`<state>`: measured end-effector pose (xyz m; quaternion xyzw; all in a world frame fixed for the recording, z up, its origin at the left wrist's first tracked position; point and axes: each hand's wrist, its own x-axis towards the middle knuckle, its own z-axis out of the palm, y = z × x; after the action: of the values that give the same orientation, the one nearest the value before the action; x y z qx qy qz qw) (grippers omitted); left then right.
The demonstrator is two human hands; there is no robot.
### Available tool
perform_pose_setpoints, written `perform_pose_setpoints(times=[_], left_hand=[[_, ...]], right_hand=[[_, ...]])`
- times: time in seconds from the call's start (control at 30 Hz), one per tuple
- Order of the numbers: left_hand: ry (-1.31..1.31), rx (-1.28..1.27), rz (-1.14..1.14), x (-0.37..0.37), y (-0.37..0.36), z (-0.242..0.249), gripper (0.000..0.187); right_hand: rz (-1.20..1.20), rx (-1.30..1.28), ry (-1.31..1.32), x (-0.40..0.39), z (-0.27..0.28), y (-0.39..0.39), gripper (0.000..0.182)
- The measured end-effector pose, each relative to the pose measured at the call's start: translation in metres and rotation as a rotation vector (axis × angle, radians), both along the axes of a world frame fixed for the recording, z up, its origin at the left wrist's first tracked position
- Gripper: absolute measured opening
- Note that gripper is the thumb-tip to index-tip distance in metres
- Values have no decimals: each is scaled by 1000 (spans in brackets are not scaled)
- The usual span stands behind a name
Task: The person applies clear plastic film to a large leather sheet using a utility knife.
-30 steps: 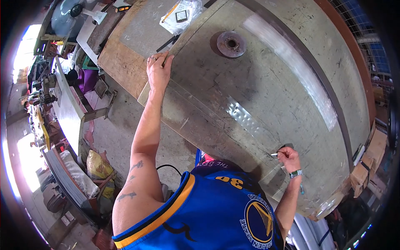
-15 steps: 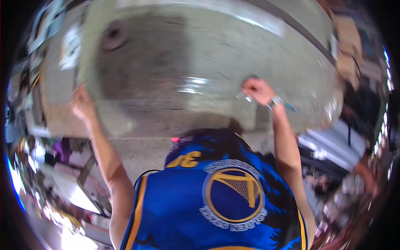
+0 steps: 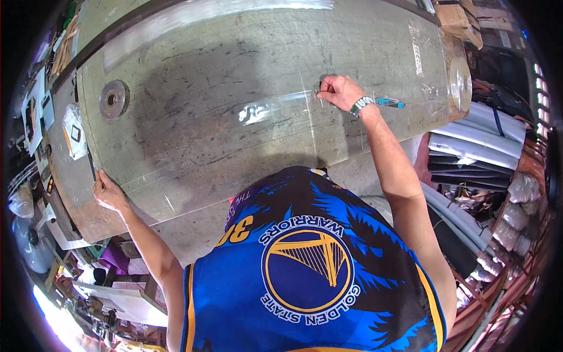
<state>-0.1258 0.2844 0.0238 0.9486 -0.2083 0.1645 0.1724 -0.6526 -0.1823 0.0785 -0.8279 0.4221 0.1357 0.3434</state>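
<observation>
My right hand [image 3: 343, 92] is above the worktable with its fingers pinched together. They grip the end of a clear plastic strip [image 3: 275, 105], which catches the light as it runs leftward. A blue-handled cutter [image 3: 390, 103] lies just beyond my wrist and metal watch. At the table's left side, my left hand [image 3: 109, 192] is closed, thumb and forefinger together, beside the near end of a thin dark strip [image 3: 92, 166]. What its fingers hold, if anything, I cannot make out. A round metal disc [image 3: 114, 99] with a centre hole rests on the scuffed tabletop [image 3: 193, 70].
A clear plastic packet [image 3: 74, 132] lies at the table's left. A cardboard box [image 3: 458, 22] sits by the far right corner, with a roll of clear tape or film [image 3: 460, 82] nearer. Silvery rolls [image 3: 478, 144] are stacked right of the table.
The view has turned and sharpened, so the table appears tilted and the disc lies further left. My right hand has moved away from my body, and the plastic strip now trails from it.
</observation>
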Motion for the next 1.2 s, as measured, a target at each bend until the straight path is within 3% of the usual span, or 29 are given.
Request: perform_pose_setpoints(times=[0.67,0.77,0.8,0.83,0.9,0.97,1.03,1.2], left_hand=[[40,-27,24,33,14,-16,44],[-508,30,-25,-23,-61,22,42],[-299,-123,-198,-85,-116,59,39],[-74,-83,-303,-149,-167,86,37],[267,-92,-750,-240,-237,94,31],[431,33,-1220,-300,-292,83,39],[549,181,-1355,-337,-327,66,43],[528,403,-1412,-348,-362,50,45]], right_hand=[[13,-93,175,4,9,-3,32],[45,-89,188,4,6,-7,36],[59,-83,194,2,5,-5,36],[77,-86,193,3,4,-8,36],[79,-136,140,3,-7,-13,36],[55,-73,142,5,-10,-18,36],[57,-48,166,4,-8,-16,36],[131,-68,204,4,-4,-15,53]])
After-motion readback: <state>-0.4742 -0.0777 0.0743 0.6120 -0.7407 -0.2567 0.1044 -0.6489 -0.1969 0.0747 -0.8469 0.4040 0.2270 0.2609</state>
